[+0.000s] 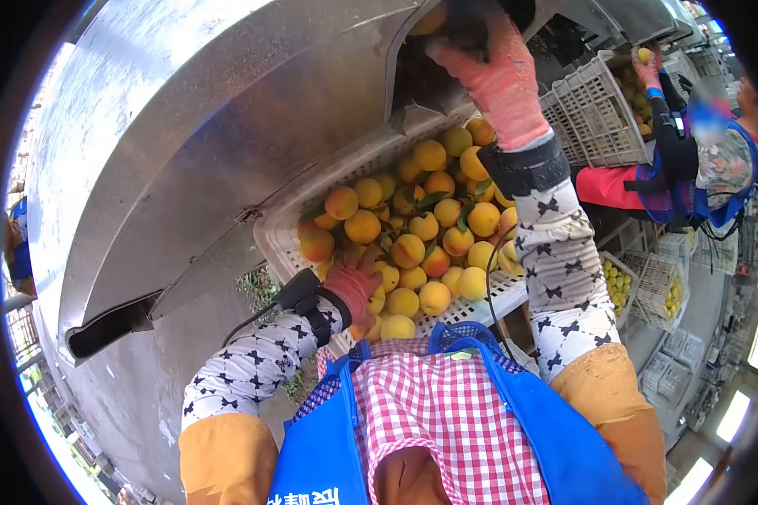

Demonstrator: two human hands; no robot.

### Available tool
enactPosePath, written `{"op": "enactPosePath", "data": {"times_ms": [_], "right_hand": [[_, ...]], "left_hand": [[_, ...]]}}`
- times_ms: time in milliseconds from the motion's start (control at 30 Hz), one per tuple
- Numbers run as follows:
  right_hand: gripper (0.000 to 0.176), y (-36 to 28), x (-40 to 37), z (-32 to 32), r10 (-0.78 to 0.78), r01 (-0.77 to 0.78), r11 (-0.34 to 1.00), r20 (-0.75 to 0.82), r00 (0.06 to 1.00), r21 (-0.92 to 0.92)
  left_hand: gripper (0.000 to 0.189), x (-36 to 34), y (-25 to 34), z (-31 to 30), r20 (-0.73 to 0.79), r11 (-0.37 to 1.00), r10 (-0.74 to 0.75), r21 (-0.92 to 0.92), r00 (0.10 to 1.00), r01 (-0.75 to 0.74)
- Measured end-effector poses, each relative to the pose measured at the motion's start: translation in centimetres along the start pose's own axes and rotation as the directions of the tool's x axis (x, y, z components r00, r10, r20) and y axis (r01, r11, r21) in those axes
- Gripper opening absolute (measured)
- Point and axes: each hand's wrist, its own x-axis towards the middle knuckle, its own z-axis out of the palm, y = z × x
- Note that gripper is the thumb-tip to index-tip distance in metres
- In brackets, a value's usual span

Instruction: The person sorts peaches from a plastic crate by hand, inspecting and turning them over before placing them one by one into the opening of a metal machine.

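A white perforated crate full of yellow-orange fruit stands in front of my body. My left hand, in a pink glove, rests on the fruit at the crate's near left side; its fingertips are among the fruit, and whether it grips one is hidden. My right hand, also in a pink glove, reaches up into the dark opening of a metal machine. Its thumb is spread apart, and its other fingertips are lost in shadow. A yellow fruit shows in that opening, left of this hand.
At the upper right a co-worker in a blue vest holds a fruit over a tilted white crate. More crates of fruit stand on the floor at the right. Cables hang near both my wrists.
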Motion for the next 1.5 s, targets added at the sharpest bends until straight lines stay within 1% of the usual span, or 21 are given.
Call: {"op": "enactPosePath", "data": {"times_ms": [33, 67, 133, 200, 233, 333, 467, 500, 567, 633, 700, 767, 867, 900, 933, 967, 1033, 1167, 1267, 1367, 1500], "right_hand": [[0.051, -0.8, -0.9, -1.9, 0.118, -0.124, 0.971, 0.04, 0.992, 0.206], [0.043, -0.2, -2.8, -2.4, 0.033, -0.036, 0.981, 0.016, 0.999, 0.192], [0.037, 0.3, -7.8, -2.6, 0.183, -0.261, 0.952, 0.39, 0.903, 0.158], [0.04, 0.8, -13.4, -1.1, 0.107, -0.158, 0.987, 0.79, 0.604, -0.013], [0.042, 0.7, -15.9, 0.0, 0.148, -0.155, 0.982, 0.938, 0.312, -0.104], [0.043, -0.4, -23.6, 4.5, 0.086, 0.224, 0.968, 0.988, 0.126, -0.113], [0.065, -2.0, -20.3, 4.3, 0.117, 0.089, 0.989, 0.993, 0.001, -0.117], [0.065, -1.5, -20.0, 3.5, 0.116, 0.095, 0.989, 0.993, 0.02, -0.118], [0.08, -0.3, -19.6, 1.5, 0.058, -0.279, 0.959, 0.932, 0.359, 0.047], [0.088, -0.7, -17.3, -2.6, 0.106, -0.492, 0.834, 0.802, 0.588, 0.25], [0.091, -1.5, -14.1, -6.0, 0.202, -0.823, 0.383, 0.831, 0.518, 0.42], [0.093, -1.0, -12.3, -7.3, 0.208, -0.823, 0.19, 0.797, 0.567, 0.536], [0.085, -0.8, -9.1, -7.0, 0.251, -0.622, 0.415, 0.573, 0.78, 0.664], [0.085, -0.7, -8.0, -6.2, 0.235, -0.587, 0.43, 0.542, 0.807, 0.687], [0.083, -0.1, -6.9, -4.9, 0.178, -0.338, 0.75, 0.32, 0.931, 0.569], [0.082, 0.6, -6.0, -3.4, 0.042, -0.076, 0.945, 0.112, 0.993, 0.317], [0.077, 2.1, -4.9, -0.6, 0.02, -0.035, 0.94, 0.049, 0.999, 0.339], [0.072, 1.9, -4.1, -0.4, -0.024, -0.028, 0.97, 0.211, 0.977, 0.24], [0.081, 0.7, -3.7, -1.4, 0.188, -0.151, 0.981, 0.386, 0.903, -0.125], [0.081, 0.8, -3.7, 0.3, 0.079, -0.057, 0.994, 0.28, 0.957, -0.088], [0.075, 0.7, 0.1, 4.2, 0.185, -0.133, 0.971, 0.276, 0.943, -0.198]], "left_hand": [[0.092, 0.5, -0.3, -0.1, 0.0, 1.0, 0.008, -0.014, 1.0, -0.008], [0.095, 0.8, -0.8, 0.0, 0.037, 0.998, 0.008, -0.07, 0.999, -0.005], [0.097, 1.1, -1.6, 0.2, 0.037, 0.979, -0.016, -0.202, 0.999, 0.023], [0.096, 1.7, -2.2, 0.2, 0.045, 0.966, -0.003, -0.258, 0.999, 0.014], [0.095, 1.9, -2.3, 0.2, 0.05, 0.952, 0.025, -0.306, 0.998, -0.009], [0.094, 1.7, -2.3, 0.0, 0.025, 0.965, 0.028, -0.262, 0.999, -0.02], [0.092, 1.5, -2.2, 0.6, -0.011, 0.973, 0.027, -0.231, 1.0, -0.028], [0.092, 1.7, -2.2, 1.4, -0.021, 0.976, 0.018, -0.217, 1.0, -0.022], [0.091, 2.1, -1.9, 3.8, -0.159, 0.917, 0.011, -0.391, 0.987, -0.074], [0.091, -0.1, -0.8, 2.1, -0.114, 0.909, 0.006, -0.413, 0.994, -0.053], [0.092, 0.8, -1.5, 3.1, -0.173, 0.911, 0.026, -0.402, 0.985, -0.095], [0.094, 1.8, -2.1, 2.5, -0.117, 0.922, 0.071, -0.372, 0.991, -0.11], [0.096, 2.6, -2.3, 3.7, -0.129, 0.93, 0.034, -0.36, 0.991, -0.078], [0.096, 3.1, -2.1, 3.4, 0.014, 0.918, 0.017, -0.397, 1.0, -0.01], [0.095, 3.4, -1.8, 5.5, -0.139, 0.936, -0.012, -0.35, 0.99, -0.038], [0.095, 2.1, -1.2, 4.2, -0.119, 0.911, -0.03, -0.412, 0.992, -0.022], [0.095, 1.9, -1.4, 5.3, -0.15, 0.87, -0.029, -0.49, 0.988, -0.049], [0.096, 2.5, -1.4, 4.3, -0.095, 0.879, -0.076, -0.476, 0.993, 0.022], [0.096, 3.1, -2.2, 3.6, 0.056, 0.876, -0.002, -0.481, 0.998, 0.029], [0.095, 2.7, -1.8, 4.1, -0.144, 0.883, -0.032, -0.467, 0.989, -0.039], [0.092, 3.6, -2.4, 4.2, -0.071, 0.867, -0.031, -0.498, 0.997, -0.009]]}}
